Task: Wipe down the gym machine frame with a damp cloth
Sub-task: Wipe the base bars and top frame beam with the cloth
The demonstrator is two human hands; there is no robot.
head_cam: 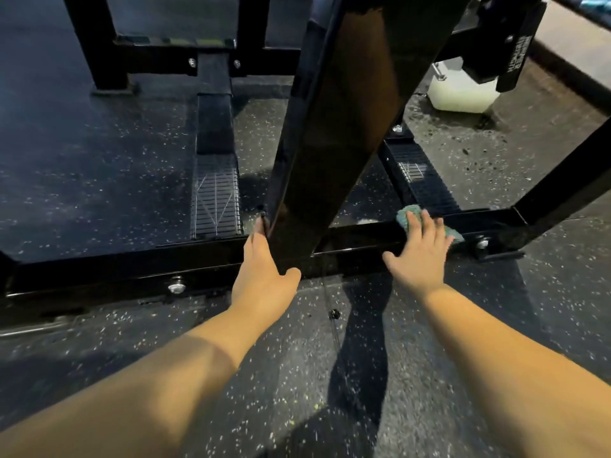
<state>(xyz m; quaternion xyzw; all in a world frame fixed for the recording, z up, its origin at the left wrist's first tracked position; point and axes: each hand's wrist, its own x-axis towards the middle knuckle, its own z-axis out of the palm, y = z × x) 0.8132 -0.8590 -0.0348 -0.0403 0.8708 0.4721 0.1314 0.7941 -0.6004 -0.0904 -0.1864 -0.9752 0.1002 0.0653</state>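
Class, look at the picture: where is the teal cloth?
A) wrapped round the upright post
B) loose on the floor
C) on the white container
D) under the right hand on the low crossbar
D: the right hand presses the teal cloth flat on the low crossbar.

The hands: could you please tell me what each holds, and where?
Right hand presses flat on the cloth, over its middle, on the lower bar; left hand braces low against the upright post.
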